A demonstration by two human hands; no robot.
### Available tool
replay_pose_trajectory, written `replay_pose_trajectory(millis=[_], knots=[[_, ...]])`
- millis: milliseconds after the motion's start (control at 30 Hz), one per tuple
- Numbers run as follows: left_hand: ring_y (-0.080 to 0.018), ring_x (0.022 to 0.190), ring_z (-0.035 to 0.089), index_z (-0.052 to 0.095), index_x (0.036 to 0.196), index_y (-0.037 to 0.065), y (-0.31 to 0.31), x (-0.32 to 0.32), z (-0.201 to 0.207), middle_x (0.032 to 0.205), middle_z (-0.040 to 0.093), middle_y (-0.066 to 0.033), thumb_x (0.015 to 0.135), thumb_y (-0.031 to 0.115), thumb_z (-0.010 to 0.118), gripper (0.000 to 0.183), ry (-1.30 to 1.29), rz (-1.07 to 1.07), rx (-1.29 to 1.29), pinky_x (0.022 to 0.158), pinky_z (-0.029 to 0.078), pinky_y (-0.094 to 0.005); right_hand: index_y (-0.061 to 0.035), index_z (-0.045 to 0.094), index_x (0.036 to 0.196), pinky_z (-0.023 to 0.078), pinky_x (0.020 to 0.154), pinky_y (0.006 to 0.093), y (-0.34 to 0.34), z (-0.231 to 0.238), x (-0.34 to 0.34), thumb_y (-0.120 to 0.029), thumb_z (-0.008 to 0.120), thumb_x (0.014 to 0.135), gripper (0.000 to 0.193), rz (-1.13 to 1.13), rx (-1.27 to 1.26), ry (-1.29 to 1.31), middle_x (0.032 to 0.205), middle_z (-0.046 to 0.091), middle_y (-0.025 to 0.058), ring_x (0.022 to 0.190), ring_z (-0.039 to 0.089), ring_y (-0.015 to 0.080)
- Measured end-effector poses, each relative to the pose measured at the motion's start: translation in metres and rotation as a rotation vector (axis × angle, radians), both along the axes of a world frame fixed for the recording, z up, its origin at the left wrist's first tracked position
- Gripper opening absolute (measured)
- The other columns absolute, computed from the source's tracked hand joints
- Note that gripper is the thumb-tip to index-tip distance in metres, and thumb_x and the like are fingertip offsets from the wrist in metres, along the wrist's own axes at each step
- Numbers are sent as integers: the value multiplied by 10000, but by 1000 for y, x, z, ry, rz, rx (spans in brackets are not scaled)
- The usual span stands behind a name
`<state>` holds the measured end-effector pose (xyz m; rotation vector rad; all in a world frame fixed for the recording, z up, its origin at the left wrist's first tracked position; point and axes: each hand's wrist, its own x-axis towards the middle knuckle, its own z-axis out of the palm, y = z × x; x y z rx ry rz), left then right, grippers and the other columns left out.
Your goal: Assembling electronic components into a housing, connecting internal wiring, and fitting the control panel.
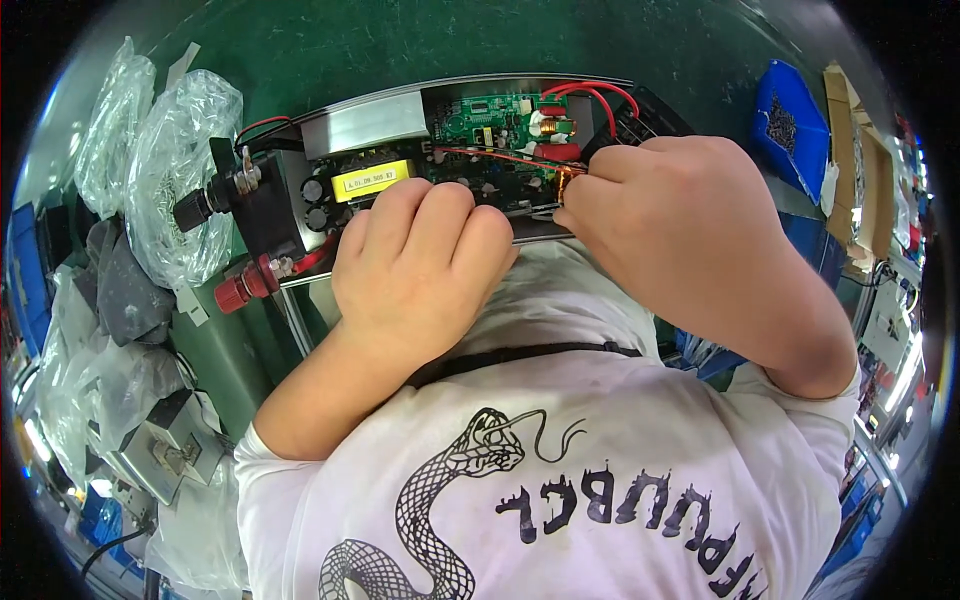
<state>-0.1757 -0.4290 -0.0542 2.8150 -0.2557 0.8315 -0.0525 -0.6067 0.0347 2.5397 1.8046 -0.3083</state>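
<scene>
An opened electronic power unit [470,80] lies across the bench, its green circuit board [475,118] exposed. A yellow-wrapped transformer [372,181] sits beside a metal heat sink [365,124]. Black [196,207] and red [240,290] binding posts stick out at its left end. My left hand [420,265] is closed over the unit's near edge, just below the transformer; its fingertips are hidden. My right hand [680,225] is closed at the near right part of the board, beside a copper coil [567,187]. What its fingers hold is hidden. Red wires [600,88] loop at the far right corner.
A blue bin [790,125] of small dark screws stands at the right, next to a cardboard box [860,170]. Clear plastic bags [185,170] crowd the left, one with small metal parts. A boxy metal part [172,448] lies at lower left. The bench top [660,40] is green.
</scene>
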Motion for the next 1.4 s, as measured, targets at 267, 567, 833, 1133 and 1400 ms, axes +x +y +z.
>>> replay_pose_trajectory(millis=[267,567,833,1133,1400], knots=[[-215,989,575,716,1128,160,-4,-1,22,1046,612,27,695,228,800,446,330,-16,-91,788,488,-358,-131,649,734,487,527,341,-4,-3,-2,-138,729,707,85,6,34,-38,669,557,-4,586,607,187],[-221,1016,574,709,1055,142,-10,2,33,1048,629,28,704,173,779,359,506,2,-124,810,446,-384,-137,653,759,469,520,334,-6,-7,-2,-143,690,721,53,36,47,-48,673,533,-6,575,587,179],[-221,1001,572,693,1024,147,-11,3,37,1021,627,31,711,153,768,322,522,8,-170,809,438,-398,-125,659,780,466,520,338,-10,-5,-4,-161,733,763,84,2,86,-37,681,532,2,578,587,186],[-222,999,571,683,992,163,-11,4,38,1020,626,40,720,150,762,283,559,7,-166,803,424,-392,-86,709,880,466,534,356,-25,4,-3,-171,802,788,156,-123,187,67,721,579,34,589,593,229],[-229,1024,573,683,1073,131,-11,2,35,1054,636,7,702,156,782,385,525,8,-176,811,425,-399,-99,705,871,467,532,342,-15,5,-6,-163,764,774,130,-102,51,54,717,554,17,592,583,204]])
